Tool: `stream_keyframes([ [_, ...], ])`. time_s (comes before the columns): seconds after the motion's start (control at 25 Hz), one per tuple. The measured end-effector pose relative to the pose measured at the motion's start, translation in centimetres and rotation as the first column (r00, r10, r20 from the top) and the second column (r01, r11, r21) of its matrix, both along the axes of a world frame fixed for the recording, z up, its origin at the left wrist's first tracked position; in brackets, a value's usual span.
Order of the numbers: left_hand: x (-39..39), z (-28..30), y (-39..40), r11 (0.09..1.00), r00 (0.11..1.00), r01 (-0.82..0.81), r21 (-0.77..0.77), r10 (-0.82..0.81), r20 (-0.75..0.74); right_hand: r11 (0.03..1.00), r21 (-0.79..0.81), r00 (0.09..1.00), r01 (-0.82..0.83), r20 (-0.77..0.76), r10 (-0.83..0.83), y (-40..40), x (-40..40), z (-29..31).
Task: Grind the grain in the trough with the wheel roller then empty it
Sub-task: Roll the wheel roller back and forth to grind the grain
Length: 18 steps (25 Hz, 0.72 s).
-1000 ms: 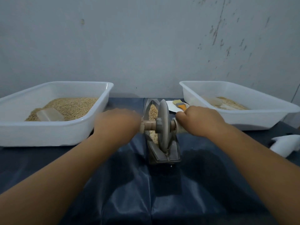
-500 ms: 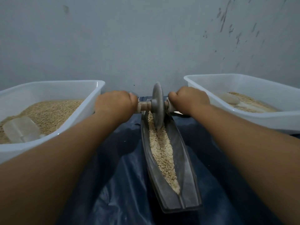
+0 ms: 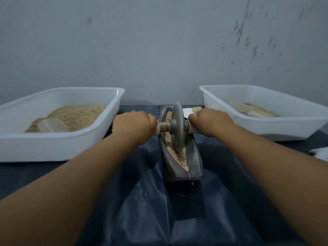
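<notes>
A narrow grey boat-shaped trough [image 3: 193, 157] lies lengthways on the dark cloth in the middle, with tan grain [image 3: 179, 157] along its groove. The grey wheel roller [image 3: 177, 126] stands upright in the groove near the trough's middle. My left hand [image 3: 133, 126] grips the left end of its wooden axle. My right hand [image 3: 211, 123] grips the right end. Both arms reach forward from the bottom corners.
A white tub [image 3: 58, 144] on the left holds whole grain and a clear scoop [image 3: 53, 125]. A white tub [image 3: 284, 128] on the right holds a little ground grain. A small brush [image 3: 196, 109] lies behind the trough. A grey wall stands close behind.
The wheel went from the trough's near end to its far end, then came back toward the middle. Both hands kept their grip on the axle.
</notes>
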<state>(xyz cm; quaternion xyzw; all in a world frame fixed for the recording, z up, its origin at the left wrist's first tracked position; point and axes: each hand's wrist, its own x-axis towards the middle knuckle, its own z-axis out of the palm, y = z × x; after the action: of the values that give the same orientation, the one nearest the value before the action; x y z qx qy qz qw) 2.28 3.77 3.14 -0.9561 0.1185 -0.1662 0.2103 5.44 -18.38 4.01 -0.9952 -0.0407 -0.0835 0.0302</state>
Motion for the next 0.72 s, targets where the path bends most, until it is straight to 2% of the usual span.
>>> stream_keyframes([
  [0.12, -2.1, 0.2, -0.2, 0.999, 0.999, 0.018, 0.048, -0.02, 0.039, 0.997, 0.073, 0.999, 0.036, 0.03, -0.039, -0.7, -2.5, -0.3],
  [0.24, -3.5, 1.4, -0.8, 0.994, 0.997, 0.057, 0.09, -0.061, 0.048, 0.999, 0.025, 0.999, 0.026, -0.029, -0.025, -1.4, -4.3, -0.6],
  [0.32, -4.0, 1.8, -0.9, 0.992, 0.996, 0.075, 0.104, -0.081, 0.048, 0.998, 0.055, 0.998, 0.04, -0.04, -0.038, -1.6, -5.1, -0.5],
  [0.52, -4.0, 0.5, 0.0, 0.996, 0.996, 0.048, 0.078, -0.053, 0.066, 0.994, 0.07, 0.992, 0.081, 0.09, -0.087, -1.0, -5.4, -0.2],
  [0.72, -2.1, -0.2, 0.1, 0.997, 0.995, 0.029, 0.068, -0.035, 0.091, 0.992, 0.09, 0.985, 0.083, 0.141, -0.095, -0.6, -3.0, -1.1],
])
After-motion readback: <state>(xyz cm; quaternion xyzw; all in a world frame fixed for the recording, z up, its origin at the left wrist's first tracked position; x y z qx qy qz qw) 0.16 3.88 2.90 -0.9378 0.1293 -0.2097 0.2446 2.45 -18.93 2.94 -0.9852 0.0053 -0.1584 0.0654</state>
